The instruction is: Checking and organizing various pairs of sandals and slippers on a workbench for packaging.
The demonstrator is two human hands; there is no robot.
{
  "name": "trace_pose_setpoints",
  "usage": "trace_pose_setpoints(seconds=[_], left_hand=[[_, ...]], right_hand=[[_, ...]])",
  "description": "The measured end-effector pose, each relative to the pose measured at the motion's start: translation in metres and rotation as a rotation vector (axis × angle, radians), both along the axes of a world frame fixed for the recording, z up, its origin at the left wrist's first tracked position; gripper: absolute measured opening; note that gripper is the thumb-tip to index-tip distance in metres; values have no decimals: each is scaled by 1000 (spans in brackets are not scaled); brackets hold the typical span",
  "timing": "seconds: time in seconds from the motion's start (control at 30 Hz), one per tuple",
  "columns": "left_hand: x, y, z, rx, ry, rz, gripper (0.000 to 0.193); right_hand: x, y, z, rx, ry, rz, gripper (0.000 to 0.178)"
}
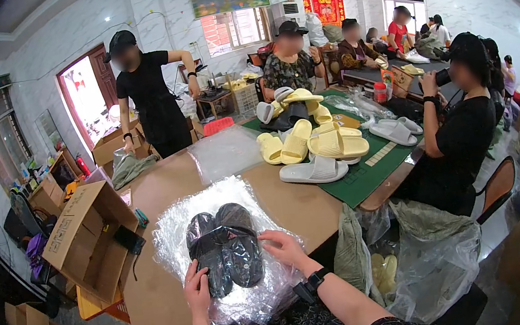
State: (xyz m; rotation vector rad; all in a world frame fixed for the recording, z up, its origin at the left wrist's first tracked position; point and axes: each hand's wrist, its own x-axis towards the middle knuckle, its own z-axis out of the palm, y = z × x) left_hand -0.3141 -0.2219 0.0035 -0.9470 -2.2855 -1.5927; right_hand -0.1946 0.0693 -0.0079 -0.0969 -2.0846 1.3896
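Observation:
A pair of black slippers (243, 266) lies side by side in a clear plastic bag, on top of a stack of shiny clear plastic bags (172, 221) in front of me. My left hand (197, 290) is at the near left edge of the pair, its bent fingers gripping the bagged slippers there. On the other side, my right hand (288, 250) reaches in with its fingers apart, the tips close to the bag's right edge. Whether those fingertips touch the film cannot be made out.
Yellow slippers (337, 143) and grey slippers (313, 171) are heaped on a green cutting mat (360, 188). An open cardboard box (91, 236) stands at the left. Clear film (225, 151) lies beyond the stack. Several people are around the tables, one close at the right (464, 127).

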Motion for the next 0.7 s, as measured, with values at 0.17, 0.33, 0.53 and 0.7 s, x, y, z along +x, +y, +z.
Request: trace_pose_setpoints(seconds=[0.17, 0.33, 0.53, 0.7], left_hand=[[1, 1, 0, 5, 8, 5, 23], [1, 1, 1, -5, 22, -1, 23], [3, 1, 4, 0, -4, -4, 24], [5, 2, 5, -5, -13, -1, 23]], right_hand=[[-1, 3, -4, 25, 8, -8, 29], [-2, 4, -8, 35, 20, -6, 29], [-2, 2, -4, -7, 0, 7, 30], [-3, 4, -8, 32, 11, -21, 29]])
